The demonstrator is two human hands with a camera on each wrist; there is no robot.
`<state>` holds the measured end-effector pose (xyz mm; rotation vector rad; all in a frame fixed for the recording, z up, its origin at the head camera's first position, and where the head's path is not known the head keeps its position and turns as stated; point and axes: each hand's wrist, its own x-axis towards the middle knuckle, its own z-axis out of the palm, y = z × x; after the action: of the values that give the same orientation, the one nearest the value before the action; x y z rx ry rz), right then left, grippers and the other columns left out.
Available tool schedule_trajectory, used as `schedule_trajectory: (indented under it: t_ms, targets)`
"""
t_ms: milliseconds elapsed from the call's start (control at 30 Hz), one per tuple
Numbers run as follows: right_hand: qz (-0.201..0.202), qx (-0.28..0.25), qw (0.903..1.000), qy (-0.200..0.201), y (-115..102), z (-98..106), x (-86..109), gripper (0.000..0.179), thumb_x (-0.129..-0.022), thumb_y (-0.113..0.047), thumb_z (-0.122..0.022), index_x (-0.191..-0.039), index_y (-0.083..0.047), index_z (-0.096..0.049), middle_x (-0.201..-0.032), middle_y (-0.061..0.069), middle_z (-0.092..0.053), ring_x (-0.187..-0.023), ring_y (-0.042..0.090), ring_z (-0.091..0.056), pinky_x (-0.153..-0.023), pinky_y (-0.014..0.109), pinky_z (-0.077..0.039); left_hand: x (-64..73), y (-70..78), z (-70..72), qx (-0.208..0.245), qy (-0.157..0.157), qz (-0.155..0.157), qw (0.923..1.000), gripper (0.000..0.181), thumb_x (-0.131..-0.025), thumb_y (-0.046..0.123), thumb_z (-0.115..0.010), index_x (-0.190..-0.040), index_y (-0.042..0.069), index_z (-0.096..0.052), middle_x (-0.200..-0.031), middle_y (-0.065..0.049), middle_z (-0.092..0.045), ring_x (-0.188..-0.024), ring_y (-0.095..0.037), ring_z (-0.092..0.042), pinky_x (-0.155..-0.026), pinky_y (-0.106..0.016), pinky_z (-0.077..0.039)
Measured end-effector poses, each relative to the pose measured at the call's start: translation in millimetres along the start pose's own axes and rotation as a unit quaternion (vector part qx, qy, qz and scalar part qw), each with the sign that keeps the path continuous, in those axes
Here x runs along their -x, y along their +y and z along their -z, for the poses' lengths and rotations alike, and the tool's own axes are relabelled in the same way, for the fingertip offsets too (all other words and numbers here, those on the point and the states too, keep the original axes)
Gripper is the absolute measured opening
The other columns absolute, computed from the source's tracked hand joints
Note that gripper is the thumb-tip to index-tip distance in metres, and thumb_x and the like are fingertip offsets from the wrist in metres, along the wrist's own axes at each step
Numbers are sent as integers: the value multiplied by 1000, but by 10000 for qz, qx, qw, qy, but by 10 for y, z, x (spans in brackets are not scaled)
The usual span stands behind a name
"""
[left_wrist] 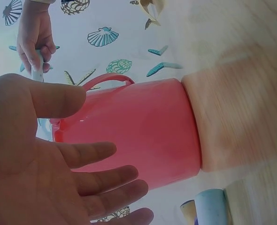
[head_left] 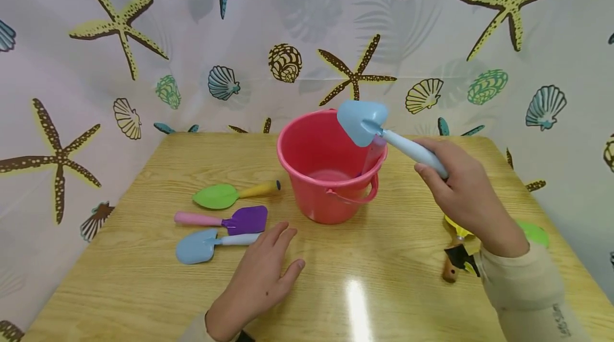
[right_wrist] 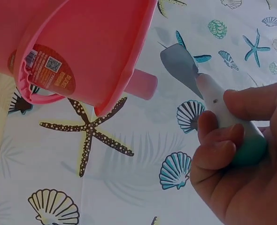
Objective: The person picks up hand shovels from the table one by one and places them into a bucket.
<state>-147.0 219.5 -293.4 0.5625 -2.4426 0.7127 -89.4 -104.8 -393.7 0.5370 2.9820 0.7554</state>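
Note:
My right hand (head_left: 462, 187) grips the handle of a light blue toy trowel (head_left: 363, 121), its blade raised over the right rim of a red-pink bucket (head_left: 318, 201). Inside the bucket, a pink handle (head_left: 373, 155) leans against the right wall; its end sticks out past the rim in the right wrist view. My left hand (head_left: 261, 273) is open with fingers spread, holding nothing, in front of the bucket. Its fingertips are right by the handle of a second light blue trowel (head_left: 195, 246). Behind that lie a purple shovel (head_left: 247, 220) with a pink handle and a green trowel (head_left: 217, 196) with a yellow handle.
At the right of the wooden table (head_left: 374, 278), a yellow-headed tool (head_left: 458, 227) with a brown handle and a green piece (head_left: 534, 233) are partly hidden by my right arm. A cloth (head_left: 297, 22) printed with shells and starfish hangs behind the table.

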Motion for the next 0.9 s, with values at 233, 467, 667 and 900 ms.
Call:
schedule_trajectory:
  t_ms: [233,467,667,900]
  targets:
    - [-70,-53,9999,107,-59,-67,-6,39,-90,-3,-69,-128,-3,-62,-90,10,-60,-70,14,-43,-62,25,-34,22,-19,-6,-17,87,-20,10000,55,-96,35,-62,-142,7,-51,-151,-16,-46,-139,-34,-45,-111,-56,-42]
    - [-218,-134,9997,-37,-102,-104,-48,33,-92,-7,-67,-124,-3,-62,-77,5,-49,-61,9,-38,-55,23,-33,40,-34,7,39,79,38,10000,57,-96,37,-61,-143,8,-49,-152,-15,-46,-140,-34,-45,-111,-56,-42]
    - [-583,-356,9973,-272,-127,-129,-103,30,-96,-13,-64,-124,-3,-56,-76,6,-50,-59,13,-41,-51,22,-36,41,-39,-2,22,99,17,9999,56,-95,36,-62,-142,7,-50,-151,-15,-46,-139,-34,-45,-110,-56,-43]
    - [-673,-550,9956,-343,-112,-209,-158,30,-96,-15,-65,-123,-4,-57,-78,7,-53,-59,13,-43,-52,22,-37,36,-40,-12,38,87,38,9999,56,-95,35,-62,-142,6,-51,-151,-15,-46,-140,-34,-45,-111,-55,-42]
